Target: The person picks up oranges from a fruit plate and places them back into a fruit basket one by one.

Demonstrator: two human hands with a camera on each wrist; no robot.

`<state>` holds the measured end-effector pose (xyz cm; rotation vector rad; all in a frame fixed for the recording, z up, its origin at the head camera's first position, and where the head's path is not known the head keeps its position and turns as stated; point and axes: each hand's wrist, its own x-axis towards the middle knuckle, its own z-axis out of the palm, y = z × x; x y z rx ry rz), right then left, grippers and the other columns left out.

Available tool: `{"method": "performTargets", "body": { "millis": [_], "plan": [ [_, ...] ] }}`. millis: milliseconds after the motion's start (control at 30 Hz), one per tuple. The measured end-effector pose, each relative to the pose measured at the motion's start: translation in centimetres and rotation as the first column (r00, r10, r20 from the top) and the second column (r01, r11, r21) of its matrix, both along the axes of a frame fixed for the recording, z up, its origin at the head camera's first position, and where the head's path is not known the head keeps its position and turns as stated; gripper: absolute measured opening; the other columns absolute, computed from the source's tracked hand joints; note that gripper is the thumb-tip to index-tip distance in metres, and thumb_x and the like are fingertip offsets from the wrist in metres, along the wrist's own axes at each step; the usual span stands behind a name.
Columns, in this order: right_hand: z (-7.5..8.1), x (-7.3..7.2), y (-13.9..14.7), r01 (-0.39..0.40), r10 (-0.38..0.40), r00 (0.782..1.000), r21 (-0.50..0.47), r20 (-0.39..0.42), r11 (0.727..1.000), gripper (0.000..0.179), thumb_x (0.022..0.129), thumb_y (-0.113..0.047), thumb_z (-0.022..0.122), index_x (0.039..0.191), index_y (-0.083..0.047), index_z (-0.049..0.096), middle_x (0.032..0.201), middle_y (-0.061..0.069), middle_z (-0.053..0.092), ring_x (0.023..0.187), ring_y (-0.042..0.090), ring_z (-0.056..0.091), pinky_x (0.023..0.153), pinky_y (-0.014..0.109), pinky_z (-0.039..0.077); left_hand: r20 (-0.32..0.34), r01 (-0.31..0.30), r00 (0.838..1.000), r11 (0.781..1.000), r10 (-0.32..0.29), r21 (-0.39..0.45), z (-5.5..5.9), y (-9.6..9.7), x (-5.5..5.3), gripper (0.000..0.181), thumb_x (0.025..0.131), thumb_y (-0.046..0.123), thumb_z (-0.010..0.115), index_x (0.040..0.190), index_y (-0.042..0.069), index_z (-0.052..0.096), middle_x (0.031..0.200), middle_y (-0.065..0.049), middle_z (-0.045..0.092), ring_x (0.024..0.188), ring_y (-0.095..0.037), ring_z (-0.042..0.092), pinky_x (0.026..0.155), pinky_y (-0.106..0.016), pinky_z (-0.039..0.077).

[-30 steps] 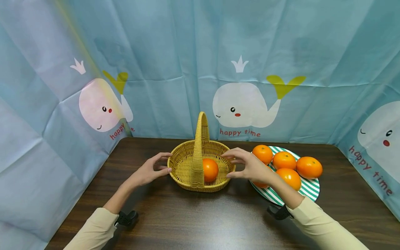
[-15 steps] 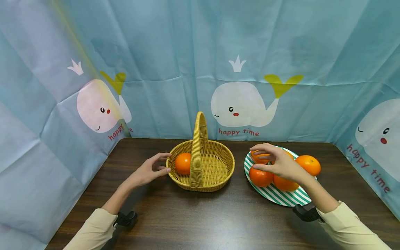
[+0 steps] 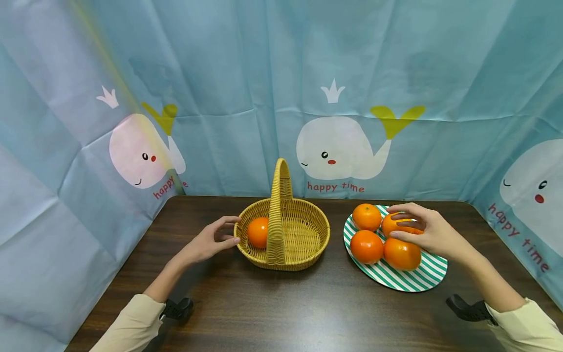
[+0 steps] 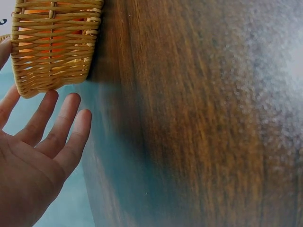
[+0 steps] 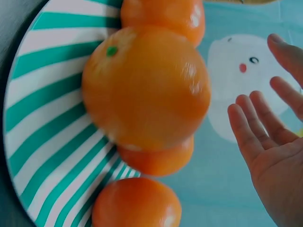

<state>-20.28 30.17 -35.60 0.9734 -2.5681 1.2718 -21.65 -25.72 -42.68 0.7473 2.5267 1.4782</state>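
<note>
A yellow woven basket (image 3: 303, 254) with a tall handle stands mid-table, one orange (image 3: 257, 232) inside its left half. Fingertips of my left hand (image 3: 206, 243) rest against the basket's left end, thumb low by the rim; in the left wrist view these fingers are fairly straight. To the right, a green-and-white striped plate (image 3: 431, 277) bears several oranges (image 3: 367, 247). My right hand (image 3: 435, 235) hovers over the plate's right part, thumb and fingers apart, covering part of the fruit. The right wrist view shows a large orange (image 5: 147, 87) beside, but apart from, the spread fingers.
The dark wooden table (image 3: 290, 308) runs back to a light blue curtain (image 3: 237, 63) printed with whales. A gap of table lies between basket and plate. Black straps (image 3: 470, 309) sit at both wrists.
My right hand has moved right from the basket to over the plate's right side. The orange in the basket has rolled from its right half to its left. The left hand stays at the basket.
</note>
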Motion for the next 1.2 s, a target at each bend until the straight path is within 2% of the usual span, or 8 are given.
{"method": "performTargets", "body": {
  "millis": [133,233,367,533,867,1100,1200],
  "plan": [
    [-0.2,0.5,1.2,0.039,-0.039,0.999,0.02,0.0,0.999,0.05,0.087,0.002,0.079,0.134,-0.002,0.061,0.129,0.015,0.061,0.111,0.018,0.064,0.085,0.024,0.055,-0.004,0.003,1.0,1.0,-0.003,0.009,0.0,0.0,0.0,0.056,0.099,0.011,0.069,0.148,-0.002,0.043,0.143,-0.026,0.048,0.117,-0.047,0.059,0.09,-0.036,0.055],
    [-0.4,0.8,2.0,0.054,-0.054,0.998,0.027,0.015,0.998,0.052,0.087,0.001,0.079,0.135,-0.003,0.06,0.13,0.008,0.061,0.112,0.016,0.063,0.086,0.024,0.055,-0.028,-0.003,1.0,1.0,0.003,-0.006,0.0,0.0,-0.1,0.056,0.099,0.012,0.069,0.148,-0.001,0.044,0.144,-0.024,0.048,0.121,-0.046,0.057,0.092,-0.039,0.054],
    [-0.5,1.0,2.8,0.044,-0.044,0.999,0.036,0.018,0.998,0.054,0.086,0.002,0.08,0.136,-0.004,0.059,0.131,0.003,0.061,0.112,0.015,0.064,0.086,0.023,0.054,-0.053,-0.006,0.999,1.0,0.005,-0.022,0.1,0.1,0.0,0.054,0.1,0.013,0.069,0.147,-0.001,0.046,0.144,-0.022,0.049,0.127,-0.045,0.052,0.095,-0.045,0.053],
    [-0.7,1.3,3.6,0.033,-0.034,0.999,0.045,0.017,0.998,0.055,0.085,0.003,0.08,0.136,0.0,0.058,0.131,-0.001,0.061,0.112,0.013,0.064,0.085,0.023,0.054,-0.051,-0.003,0.999,1.0,0.002,-0.021,0.1,0.1,0.0,0.055,0.099,0.013,0.069,0.147,-0.001,0.046,0.145,-0.022,0.048,0.127,-0.046,0.051,0.095,-0.048,0.052],
    [-1.4,2.0,5.2,-0.007,0.006,0.999,0.031,0.039,0.999,0.058,0.085,0.009,0.078,0.137,0.005,0.055,0.132,0.004,0.06,0.112,0.008,0.064,0.084,0.026,0.056,-0.061,-0.022,0.998,0.999,0.02,-0.04,0.2,0.3,0.0,0.054,0.099,0.015,0.069,0.146,0.001,0.047,0.146,-0.021,0.048,0.128,-0.044,0.051,0.097,-0.052,0.05],
    [-2.2,2.5,5.3,0.0,0.0,1.0,0.108,0.003,0.994,0.07,0.08,0.004,0.085,0.142,0.003,0.051,0.138,0.002,0.054,0.116,0.006,0.059,0.087,0.022,0.053,-0.053,-0.034,0.998,0.998,0.031,-0.05,0.2,0.1,0.3,0.054,0.1,0.017,0.069,0.147,0.003,0.047,0.146,-0.02,0.049,0.128,-0.042,0.051,0.095,-0.051,0.051],
    [-2.6,2.8,5.2,-0.011,0.008,1.0,0.128,0.02,0.992,0.078,0.079,0.0,0.087,0.146,0.0,0.048,0.142,-0.001,0.048,0.12,0.004,0.055,0.09,0.019,0.051,-0.049,-0.04,0.998,0.998,0.038,-0.054,0.3,0.1,0.4,0.054,0.1,0.018,0.069,0.147,0.004,0.047,0.146,-0.019,0.049,0.128,-0.042,0.051,0.095,-0.052,0.052]
  ]
}}
